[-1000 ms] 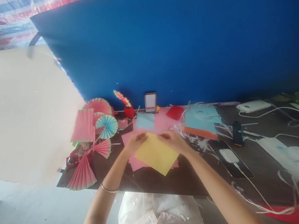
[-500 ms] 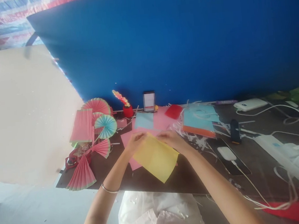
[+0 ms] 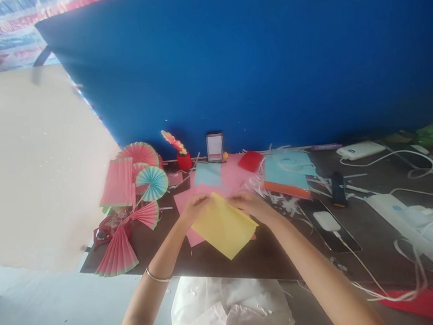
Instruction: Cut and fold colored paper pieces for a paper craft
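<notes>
**Yellow sheet held at its far corner, both hands**

Your left hand (image 3: 196,207) and right hand (image 3: 250,203) pinch the far edges of the yellow sheet (image 3: 224,226), fingers closed on the paper either side of its far corner. The sheet lies tilted (corner toward you) over pink paper (image 3: 189,198) at the near middle of the dark table (image 3: 163,244). Pleated paper fans (image 3: 128,201) sit to the left; a phone (image 3: 332,225) lies to the right.

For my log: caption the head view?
Both hands, left and right, pinch a yellow paper over pink sheets.
</notes>
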### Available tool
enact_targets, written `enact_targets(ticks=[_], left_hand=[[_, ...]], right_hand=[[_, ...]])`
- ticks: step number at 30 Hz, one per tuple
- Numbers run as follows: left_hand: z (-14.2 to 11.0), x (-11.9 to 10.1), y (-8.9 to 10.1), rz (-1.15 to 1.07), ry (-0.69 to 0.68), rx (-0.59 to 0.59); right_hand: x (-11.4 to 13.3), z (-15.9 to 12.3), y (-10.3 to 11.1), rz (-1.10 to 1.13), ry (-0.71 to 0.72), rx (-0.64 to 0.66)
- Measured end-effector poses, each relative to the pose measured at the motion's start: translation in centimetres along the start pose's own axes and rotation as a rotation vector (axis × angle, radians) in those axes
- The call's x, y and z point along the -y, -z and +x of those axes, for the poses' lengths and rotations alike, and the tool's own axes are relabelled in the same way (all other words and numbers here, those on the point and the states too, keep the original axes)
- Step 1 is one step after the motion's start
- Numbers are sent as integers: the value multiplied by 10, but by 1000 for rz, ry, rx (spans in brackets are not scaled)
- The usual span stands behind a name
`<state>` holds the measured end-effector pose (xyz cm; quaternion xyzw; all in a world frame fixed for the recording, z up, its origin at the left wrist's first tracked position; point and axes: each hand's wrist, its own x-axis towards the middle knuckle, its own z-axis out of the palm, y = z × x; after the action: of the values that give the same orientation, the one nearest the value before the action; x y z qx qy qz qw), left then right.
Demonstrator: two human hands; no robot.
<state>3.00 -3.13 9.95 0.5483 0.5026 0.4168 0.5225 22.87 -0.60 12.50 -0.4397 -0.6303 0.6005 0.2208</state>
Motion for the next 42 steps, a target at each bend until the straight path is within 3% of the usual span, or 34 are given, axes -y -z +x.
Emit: enact_targets(ticks=[8,15,20,24,32,37,42], left_hand=[[0,0,3,27,-5,43],[2,2,3,43,-38,59],[1,-1,2,89,-87,44],[1,-4,3,92,-125,47],[-3,-8,1,98,-145,-22],[-3,-10,-9,122,-138,-121],[1,-9,-12,152,-156,-142]], right_hand=[[0,4,-1,-11,54,39],[1,1,-7,-97,134,-70],[2,-5,-17,-369,321,-275],[-3,-6,-22,-708,483,-385],[-9,-7,-27,-1388,865,-443],[-9,-9,-31,-1497,891,-478],[-11,-9,-30,-1399,904,-490]])
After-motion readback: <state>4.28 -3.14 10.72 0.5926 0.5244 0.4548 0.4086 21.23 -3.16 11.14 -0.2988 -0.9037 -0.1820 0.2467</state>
